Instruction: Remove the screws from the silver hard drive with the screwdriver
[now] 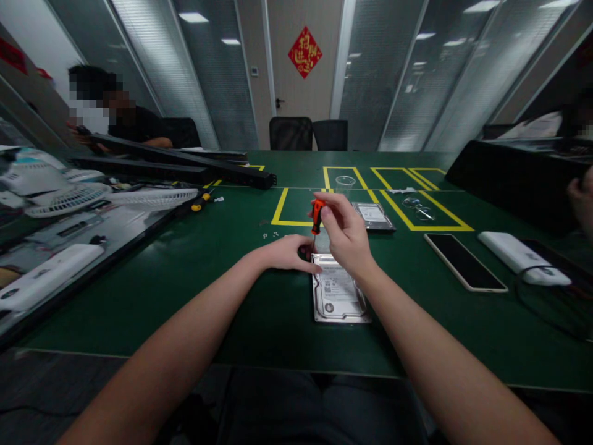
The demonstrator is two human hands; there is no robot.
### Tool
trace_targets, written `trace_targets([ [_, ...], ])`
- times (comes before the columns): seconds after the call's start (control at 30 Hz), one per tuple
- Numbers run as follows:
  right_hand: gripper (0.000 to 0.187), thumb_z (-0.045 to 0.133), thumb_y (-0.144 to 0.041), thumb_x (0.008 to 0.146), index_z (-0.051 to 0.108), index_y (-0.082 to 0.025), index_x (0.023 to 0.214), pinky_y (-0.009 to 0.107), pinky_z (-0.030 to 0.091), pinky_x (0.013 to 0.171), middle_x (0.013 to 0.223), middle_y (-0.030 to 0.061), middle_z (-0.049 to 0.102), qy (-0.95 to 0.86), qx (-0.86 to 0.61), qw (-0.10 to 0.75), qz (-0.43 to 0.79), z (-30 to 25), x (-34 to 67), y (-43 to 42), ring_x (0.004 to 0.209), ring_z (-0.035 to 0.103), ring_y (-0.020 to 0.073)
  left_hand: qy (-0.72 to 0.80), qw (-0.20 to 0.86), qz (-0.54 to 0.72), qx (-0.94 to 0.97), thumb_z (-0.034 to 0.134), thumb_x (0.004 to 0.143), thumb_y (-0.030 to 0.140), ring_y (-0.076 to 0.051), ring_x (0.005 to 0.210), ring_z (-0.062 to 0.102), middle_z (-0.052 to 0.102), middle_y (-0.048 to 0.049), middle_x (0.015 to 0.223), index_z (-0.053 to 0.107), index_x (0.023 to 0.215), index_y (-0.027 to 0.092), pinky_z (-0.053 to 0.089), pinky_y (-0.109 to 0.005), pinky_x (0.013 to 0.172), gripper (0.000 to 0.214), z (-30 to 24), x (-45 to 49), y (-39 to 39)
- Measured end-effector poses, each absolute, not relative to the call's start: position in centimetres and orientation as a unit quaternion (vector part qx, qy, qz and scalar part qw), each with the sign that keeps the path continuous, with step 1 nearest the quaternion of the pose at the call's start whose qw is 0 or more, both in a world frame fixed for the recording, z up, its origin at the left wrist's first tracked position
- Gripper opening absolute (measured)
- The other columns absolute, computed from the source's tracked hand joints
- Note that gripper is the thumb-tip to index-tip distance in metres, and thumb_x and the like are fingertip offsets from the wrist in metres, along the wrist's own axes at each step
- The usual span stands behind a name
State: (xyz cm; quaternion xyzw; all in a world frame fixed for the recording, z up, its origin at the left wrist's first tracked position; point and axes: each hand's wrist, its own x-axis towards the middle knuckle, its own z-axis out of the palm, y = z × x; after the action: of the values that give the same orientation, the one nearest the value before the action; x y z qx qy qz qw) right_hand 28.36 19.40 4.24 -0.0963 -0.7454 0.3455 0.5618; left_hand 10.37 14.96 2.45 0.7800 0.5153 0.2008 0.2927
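Note:
A silver hard drive [340, 290] with a printed label lies flat on the green table in front of me. My left hand [293, 253] is at its far left corner, thumb on the top edge and fingers curled behind, partly hidden. In my right hand [345, 232] an orange and black screwdriver [317, 217] is pinched by the handle, almost upright. Its thin shaft points down at that same corner; whether the tip sits in a screw is too small to tell. Tiny light bits [270, 235] are scattered beyond my left hand.
Beyond my right hand lie a second hard drive [373, 216] and a clear cup [345, 182]. A phone [464, 262] and a white device [523, 258] are at right. Fan parts [69, 199], long black bars [194, 162] and another screwdriver [202, 201] occupy the left. A person [134, 120] sits far left.

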Motion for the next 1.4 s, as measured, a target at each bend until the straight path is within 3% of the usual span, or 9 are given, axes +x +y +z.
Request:
trace_targets([
  [0.33,0.021,0.058,-0.031,0.104,0.058,-0.03,0.125,0.038,0.063,0.089,0.127,0.0048,0.067,-0.727,-0.087,0.573,0.368,4.3,27.89,18.9,0.107,0.074,0.02,0.515,0.298,0.198,0.779,0.082,0.073,0.065,-0.027,0.095,0.067,0.074,-0.0084,0.108,0.072,0.112,0.018,0.049,-0.036,0.081,0.062,2.32,10.34,15.01],
  [0.6,0.027,0.06,-0.027,0.103,0.056,-0.033,0.129,0.04,0.062,0.089,0.128,0.0038,0.067,-0.734,-0.095,0.578,0.344,4.22,27.95,18.98,0.097,0.073,0.018,0.504,0.313,0.221,0.774,0.086,0.07,0.057,-0.027,0.092,0.067,0.074,-0.008,0.101,0.074,0.109,0.018,0.049,-0.037,0.081,0.056,2.36,10.33,15.02],
  [0.8,0.025,0.048,-0.032,0.109,0.06,-0.033,0.131,0.037,0.06,0.079,0.124,0.0042,0.067,-0.756,-0.105,0.564,0.316,4.4,28.18,18.74,0.091,0.072,0.0171,0.507,0.3,0.209,0.78,0.084,0.072,0.06,-0.026,0.091,0.067,0.074,-0.0076,0.101,0.072,0.106,0.018,0.049,-0.036,0.079,0.056,2.49,10.46,14.94],
  [0.97,0.03,0.043,-0.033,0.11,0.06,-0.034,0.135,0.041,0.06,0.085,0.126,0.0046,0.067,-0.758,-0.103,0.559,0.321,4.18,28.25,18.91,0.093,0.071,0.018,0.514,0.283,0.196,0.786,0.082,0.073,0.062,-0.025,0.09,0.066,0.072,-0.0068,0.099,0.071,0.104,0.017,0.048,-0.035,0.077,0.055,2.47,10.47,14.95],
  [1.4,0.023,0.048,-0.034,0.108,0.055,-0.03,0.13,0.038,0.061,0.08,0.128,0.0072,0.062,-0.751,-0.108,0.563,0.326,4.2,27.93,18.96,0.104,0.07,0.0198,0.516,0.293,0.193,0.781,0.082,0.073,0.064,-0.025,0.087,0.064,0.07,-0.0059,0.096,0.07,0.106,0.018,0.046,-0.035,0.076,0.058,2.73,10.48,14.89],
])
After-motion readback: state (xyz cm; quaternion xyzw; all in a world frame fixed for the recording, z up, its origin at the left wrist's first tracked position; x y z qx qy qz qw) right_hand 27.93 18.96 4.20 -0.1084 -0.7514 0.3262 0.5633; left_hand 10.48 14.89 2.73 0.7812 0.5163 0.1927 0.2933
